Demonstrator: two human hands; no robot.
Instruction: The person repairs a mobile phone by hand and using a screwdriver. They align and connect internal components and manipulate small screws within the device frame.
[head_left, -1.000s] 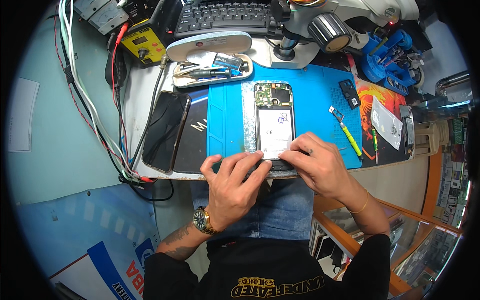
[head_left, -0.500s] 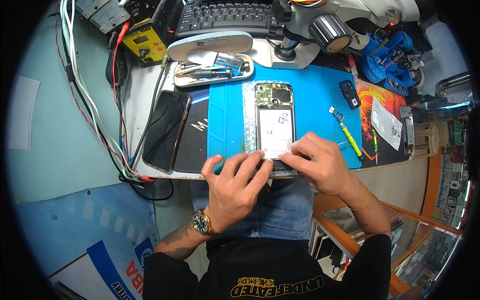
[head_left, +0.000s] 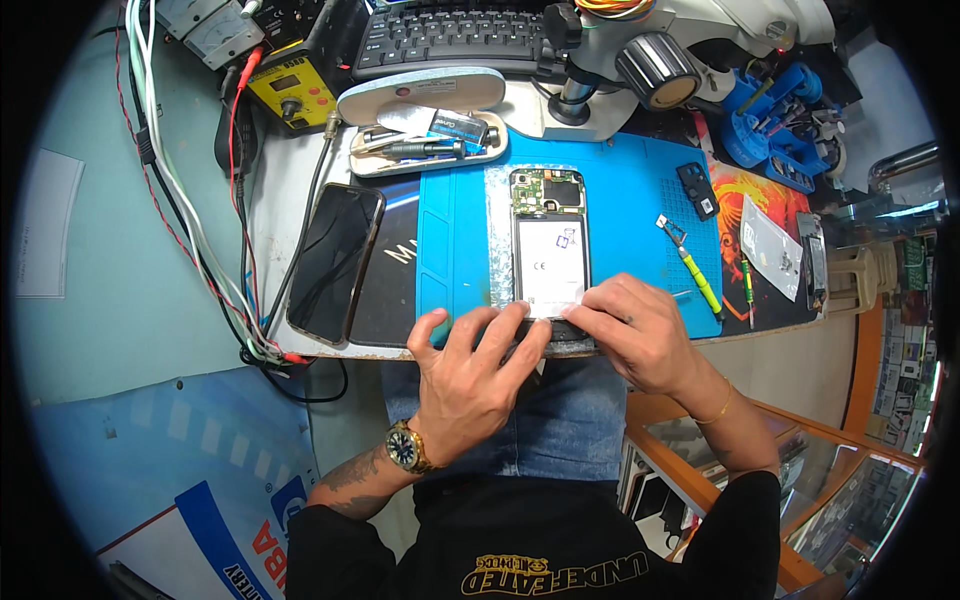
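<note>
An opened smartphone lies upright in front of me, its back cover off. Green circuit board shows at its far end, and a white-labelled battery fills the middle. My left hand is spread, its fingertips resting at the phone's near left end by the battery's lower edge. At the battery's lower right corner, my right hand has thumb and forefinger pressed together. Whatever is between those fingertips is hidden. Under the phone is a blue repair mat.
Left of the mat lies a dark phone. An open case of tools sits behind it. To the right are a yellow-green craft knife, a black phone part, a plastic bag and a blue tool holder. A microscope stand rises behind.
My right hand has shifted very slightly, its fingers drawn a little closer around the battery's lower corner. My left hand and the phone stay almost in place.
</note>
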